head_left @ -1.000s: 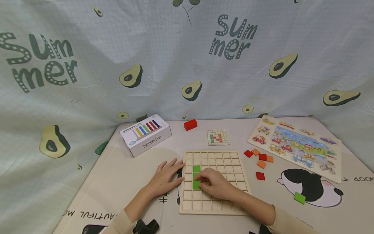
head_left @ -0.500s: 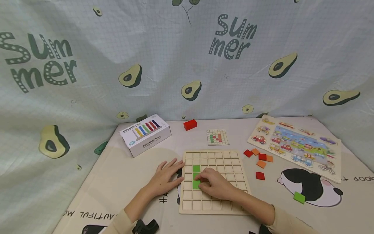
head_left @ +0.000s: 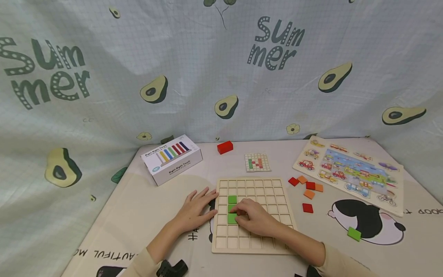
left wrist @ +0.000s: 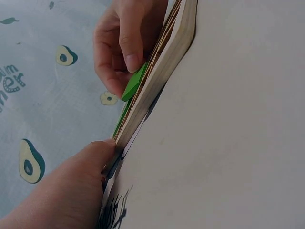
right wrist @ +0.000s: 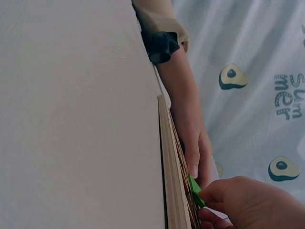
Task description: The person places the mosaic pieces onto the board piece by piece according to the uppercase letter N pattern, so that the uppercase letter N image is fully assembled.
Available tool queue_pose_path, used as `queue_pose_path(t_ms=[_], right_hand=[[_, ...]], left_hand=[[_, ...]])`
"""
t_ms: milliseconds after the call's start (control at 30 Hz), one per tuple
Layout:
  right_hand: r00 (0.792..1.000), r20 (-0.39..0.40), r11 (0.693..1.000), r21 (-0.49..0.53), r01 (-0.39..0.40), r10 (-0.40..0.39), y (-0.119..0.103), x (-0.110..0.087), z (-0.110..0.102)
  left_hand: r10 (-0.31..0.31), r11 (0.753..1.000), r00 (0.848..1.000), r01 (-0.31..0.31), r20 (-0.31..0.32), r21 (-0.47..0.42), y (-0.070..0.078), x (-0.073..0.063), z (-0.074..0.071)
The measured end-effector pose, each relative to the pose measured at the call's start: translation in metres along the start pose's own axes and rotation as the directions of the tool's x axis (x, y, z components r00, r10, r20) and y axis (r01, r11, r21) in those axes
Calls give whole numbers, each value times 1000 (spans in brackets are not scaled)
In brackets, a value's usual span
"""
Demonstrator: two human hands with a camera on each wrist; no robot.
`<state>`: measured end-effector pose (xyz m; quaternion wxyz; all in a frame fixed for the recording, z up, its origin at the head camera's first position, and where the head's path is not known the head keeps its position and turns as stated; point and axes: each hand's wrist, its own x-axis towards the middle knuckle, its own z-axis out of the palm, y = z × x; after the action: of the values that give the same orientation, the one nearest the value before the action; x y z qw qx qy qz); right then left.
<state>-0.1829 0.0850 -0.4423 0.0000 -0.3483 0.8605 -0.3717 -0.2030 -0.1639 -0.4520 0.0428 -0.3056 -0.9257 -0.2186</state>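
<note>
A wooden grid board (head_left: 254, 188) lies in front of me, with green square tiles in one column near its left side. Over that column, my right hand (head_left: 257, 218) pinches the nearest green tile (left wrist: 135, 82) between thumb and fingers. That tile sits tilted, partly raised from the board, in the left wrist view. Beyond it are two more green tiles, the far one (head_left: 232, 199) flat in its cell and the middle one partly hidden by the fingertips. My left hand (head_left: 194, 214) is spread on the table, its fingertips touching the board's left edge.
Several red and orange tiles (head_left: 309, 194) lie right of the board, and a loose green tile (head_left: 354, 234) farther right. Behind stand a small pattern card (head_left: 258, 162), a red block (head_left: 225, 147) and a white box (head_left: 172, 159). A vehicle picture puzzle (head_left: 349, 173) lies back right.
</note>
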Motion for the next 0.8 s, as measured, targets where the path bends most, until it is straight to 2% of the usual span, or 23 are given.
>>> queue_pose_path(t_ms=[567,800], right_hand=[[1000,-19,1000,3,24,-24,1,1,0],[1000,-3,1000,14,9,-9,1,0,0]], left_hand=[[-5,1000,1000,5,-2,0,0,2,-1],[-8,1000,1000,8,1,-4,0,1,0]])
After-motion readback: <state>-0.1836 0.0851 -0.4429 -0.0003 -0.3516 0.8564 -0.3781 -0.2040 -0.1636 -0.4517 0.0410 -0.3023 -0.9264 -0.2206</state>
